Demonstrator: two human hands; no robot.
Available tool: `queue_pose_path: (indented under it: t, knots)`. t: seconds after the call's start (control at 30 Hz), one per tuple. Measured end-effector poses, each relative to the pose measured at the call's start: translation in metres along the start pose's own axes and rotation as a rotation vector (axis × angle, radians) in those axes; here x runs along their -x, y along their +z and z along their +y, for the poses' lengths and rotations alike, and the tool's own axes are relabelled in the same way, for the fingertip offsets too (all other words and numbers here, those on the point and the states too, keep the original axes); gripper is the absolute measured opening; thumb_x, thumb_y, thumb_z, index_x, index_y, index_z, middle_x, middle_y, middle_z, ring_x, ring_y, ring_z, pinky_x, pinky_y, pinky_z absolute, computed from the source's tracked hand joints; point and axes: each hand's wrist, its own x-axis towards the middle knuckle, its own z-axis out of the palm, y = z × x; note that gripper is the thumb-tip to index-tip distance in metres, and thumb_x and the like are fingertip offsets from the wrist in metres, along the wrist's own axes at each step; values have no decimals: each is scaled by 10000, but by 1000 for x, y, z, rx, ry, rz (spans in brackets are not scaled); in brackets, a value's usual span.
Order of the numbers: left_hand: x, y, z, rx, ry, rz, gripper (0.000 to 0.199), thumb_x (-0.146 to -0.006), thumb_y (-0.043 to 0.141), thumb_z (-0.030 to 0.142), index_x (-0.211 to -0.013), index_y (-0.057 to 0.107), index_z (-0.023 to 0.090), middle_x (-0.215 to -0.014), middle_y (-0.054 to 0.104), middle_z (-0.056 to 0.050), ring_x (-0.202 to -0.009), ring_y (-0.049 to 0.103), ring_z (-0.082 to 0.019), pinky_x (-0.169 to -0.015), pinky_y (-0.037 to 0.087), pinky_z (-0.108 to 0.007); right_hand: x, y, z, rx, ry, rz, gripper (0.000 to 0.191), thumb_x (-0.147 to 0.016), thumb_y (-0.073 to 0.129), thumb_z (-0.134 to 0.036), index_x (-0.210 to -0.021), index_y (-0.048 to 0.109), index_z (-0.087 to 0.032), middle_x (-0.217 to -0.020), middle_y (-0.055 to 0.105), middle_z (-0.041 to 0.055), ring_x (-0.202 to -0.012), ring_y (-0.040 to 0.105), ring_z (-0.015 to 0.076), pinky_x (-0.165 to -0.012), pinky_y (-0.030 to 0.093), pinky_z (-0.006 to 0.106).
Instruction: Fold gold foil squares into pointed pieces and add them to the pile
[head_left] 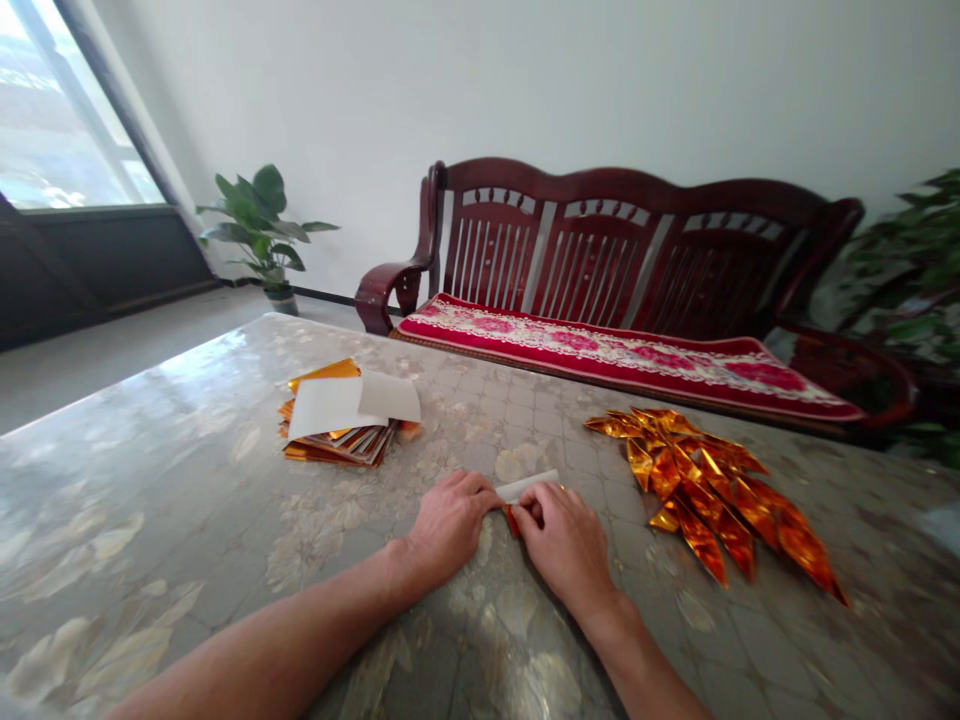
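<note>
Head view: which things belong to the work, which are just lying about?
Work: left hand, right hand, strip, foil sheet stack, folded foil pile.

Lying about: bench, cushion, potted plant.

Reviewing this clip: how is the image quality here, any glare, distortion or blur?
In the head view, the window is blown out, glare streaks the glossy tabletop, wide-lens distortion bends the wooden bench, and the left hand and right hand show no obvious blur.

Nothing readable anywhere: the white paper strip (527,486) between the left hand (450,525) and right hand (562,548) is showing no legible print.
</note>
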Motion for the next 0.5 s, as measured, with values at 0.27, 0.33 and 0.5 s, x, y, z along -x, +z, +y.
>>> queue_pose_path:
  t: [0.27, 0.33, 0.5]
  knots:
    - [-4, -1, 12, 94, -102, 94, 200, -873, 594, 190, -893, 776, 269, -922, 694, 1, -901, 630, -168, -849, 449, -279, 1, -2, 1, -40, -19, 26, 93, -873, 630, -280, -788, 616, -245, -799, 675, -3, -784, 570, 198, -696, 321, 312]
    - [-6, -3, 16, 88, -149, 95, 141, -866, 639, 268, -877, 780, 272, -895, 685, -3, -885, 634, -172, -827, 445, -285, 1, -2, 2, -47, -23, 31, 102, -876, 617, -271, -777, 615, -244, -788, 669, -3, -775, 566, 195, -693, 317, 312]
    - [-12, -2, 16, 80, -189, 59, 152, -868, 641, 296, -810, 776, 256, -829, 673, -7, -854, 633, -174, -772, 432, -280, 1, -2, 3, -66, -29, 24, 112, -879, 601, -260, -768, 607, -247, -783, 662, -3, -786, 567, 200, -698, 317, 317]
